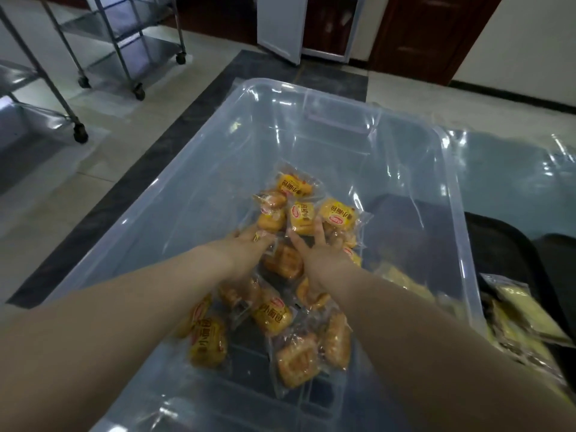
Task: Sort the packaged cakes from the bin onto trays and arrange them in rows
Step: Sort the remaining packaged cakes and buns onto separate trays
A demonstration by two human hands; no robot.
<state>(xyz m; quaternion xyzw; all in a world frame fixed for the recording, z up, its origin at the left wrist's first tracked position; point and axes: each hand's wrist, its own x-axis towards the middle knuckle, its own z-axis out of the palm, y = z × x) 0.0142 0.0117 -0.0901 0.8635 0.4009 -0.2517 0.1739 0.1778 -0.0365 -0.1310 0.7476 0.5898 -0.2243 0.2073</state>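
The packaged cakes [274, 316] lie in a loose heap on the floor of the clear plastic bin [448, 188], roughly along its middle line, with the far half of the bin floor bare. Each cake sits in a see-through wrapper; several show a yellow label with red print, others show only browned pastry.

Both hands reach into the bin from its near edge and meet over the far end of the heap. The left hand [246, 247] has its fingers [265, 236] curled round a cluster of wrapped cakes [271, 210], lifting them a little above the rest. The right hand [318, 254], just beside it, grips more yellow-labelled packets [338, 215], with its fingers [318, 227] pressed against the wrappers. The two bunches touch each other.

Right of the bin, close to its near corner, a dark tray [511, 244] holds flat pale-yellow packets [517, 310]. Beyond that, still right of the bin, a sheet of clear plastic [514, 169] is spread out. Left of the bin and farther back stand steel racks on castors [124, 45] on a tiled floor [103, 169]. Past the bin's far end is a white cabinet with an open door [280, 26].
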